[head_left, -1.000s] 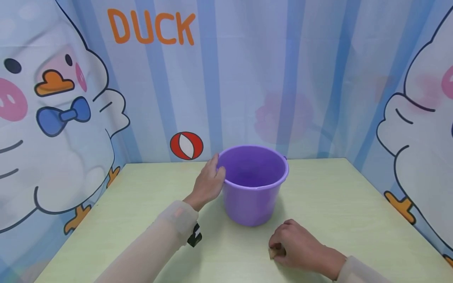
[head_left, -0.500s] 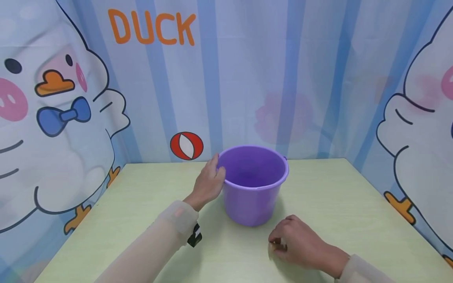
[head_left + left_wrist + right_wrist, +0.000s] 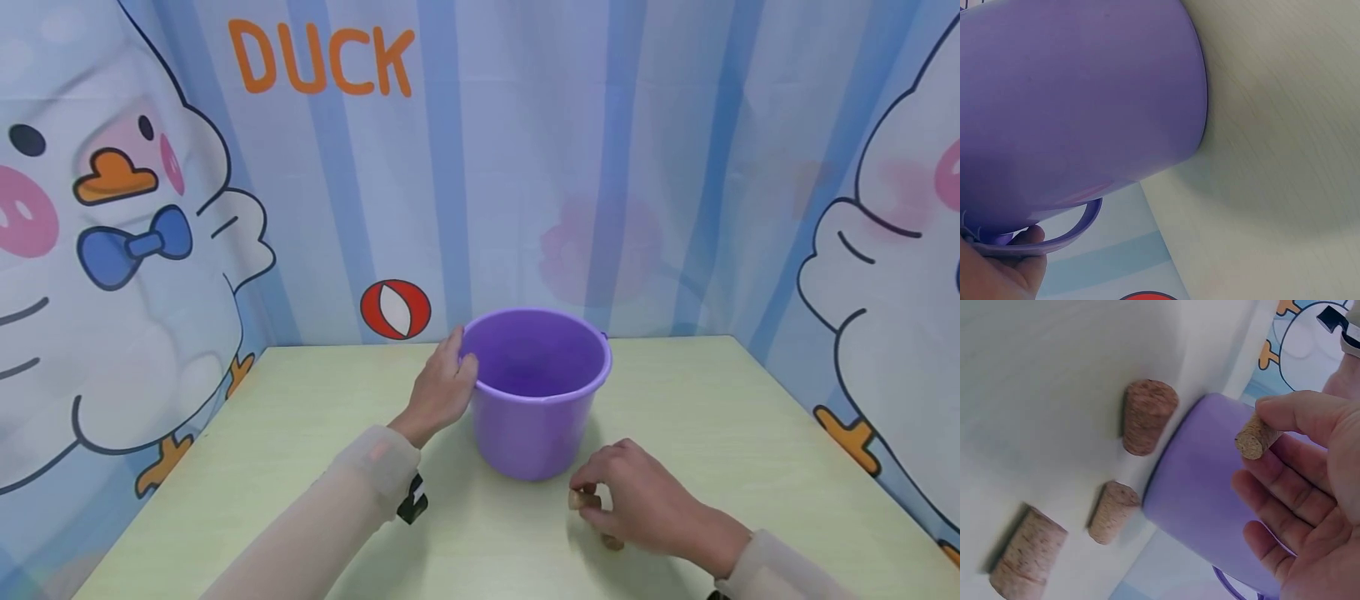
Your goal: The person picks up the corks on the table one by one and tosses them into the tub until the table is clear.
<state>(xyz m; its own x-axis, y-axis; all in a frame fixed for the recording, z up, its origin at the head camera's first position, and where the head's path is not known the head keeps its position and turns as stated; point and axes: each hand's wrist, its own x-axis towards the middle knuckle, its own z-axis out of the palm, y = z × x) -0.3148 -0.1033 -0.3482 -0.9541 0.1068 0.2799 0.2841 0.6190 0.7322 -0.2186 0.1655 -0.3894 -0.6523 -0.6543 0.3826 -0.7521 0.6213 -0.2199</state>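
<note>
A purple bucket (image 3: 532,437) stands upright on the table. My left hand (image 3: 438,387) grips its left rim, thumb at the near side; in the left wrist view fingers (image 3: 1034,265) curl round the handle (image 3: 1072,236), which hangs along the bucket's side. To the right and nearer, my right hand (image 3: 645,504) pinches a small cork (image 3: 1252,442) between thumb and index finger, above the table. The other fingers are loosely bent. Three more corks lie on the table in the right wrist view: a darker tapered one (image 3: 1149,417), a small one (image 3: 1114,512) and a longer one (image 3: 1029,556).
The pale wooden table (image 3: 322,392) ends at a back edge against a blue striped curtain (image 3: 510,167). Duck drawings cover the curtain at left and right. One loose cork (image 3: 612,543) shows beneath the right hand in the head view.
The right hand has risen a little with the pinched cork, moving slightly away from the near edge. A loose cork has come into sight below it. Left hand and bucket stay put.
</note>
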